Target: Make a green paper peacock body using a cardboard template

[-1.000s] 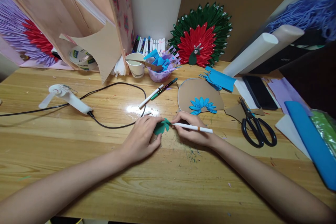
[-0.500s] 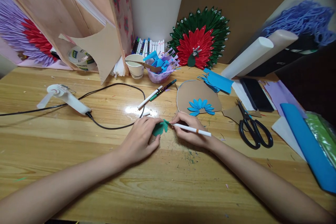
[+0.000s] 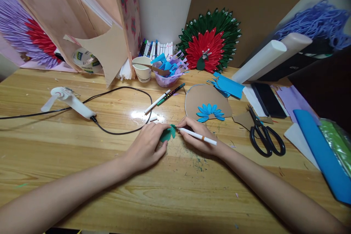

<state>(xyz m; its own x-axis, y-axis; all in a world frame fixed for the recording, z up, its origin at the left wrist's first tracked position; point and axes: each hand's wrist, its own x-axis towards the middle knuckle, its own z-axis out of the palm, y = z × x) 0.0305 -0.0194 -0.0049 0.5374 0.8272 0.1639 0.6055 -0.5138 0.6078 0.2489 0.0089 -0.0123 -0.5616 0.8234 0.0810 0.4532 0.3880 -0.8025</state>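
My left hand (image 3: pixel 149 142) pinches a small green cut-out (image 3: pixel 166 136) against the wooden table, its thumb and fingers curled around the left side. The piece has a notched, pointed outline on its right. In my right hand (image 3: pixel 199 135) is a white marker (image 3: pixel 199 136) with an orange band, gripped like a pen. Its tip meets the right edge of the green cut-out, partly hidden by my fingers. A white marker cap (image 3: pixel 153 119) lies just beyond my left hand. Behind my right hand, blue folded petals (image 3: pixel 210 112) sit on a rounded cardboard piece (image 3: pixel 205 95).
Black-handled scissors (image 3: pixel 265 135) lie at right, near a blue roll (image 3: pixel 320 153) and a dark phone (image 3: pixel 268 98). A white glue gun (image 3: pixel 74 104) trails its cord on the left. Behind stand a paper cup (image 3: pixel 142 71), a bowl of scraps (image 3: pixel 166 79) and a green-and-red peacock (image 3: pixel 205 47).
The rear end of the marker in my right hand has swung slightly left and down. My left hand stays on the green cut-out. The view has shifted a little.
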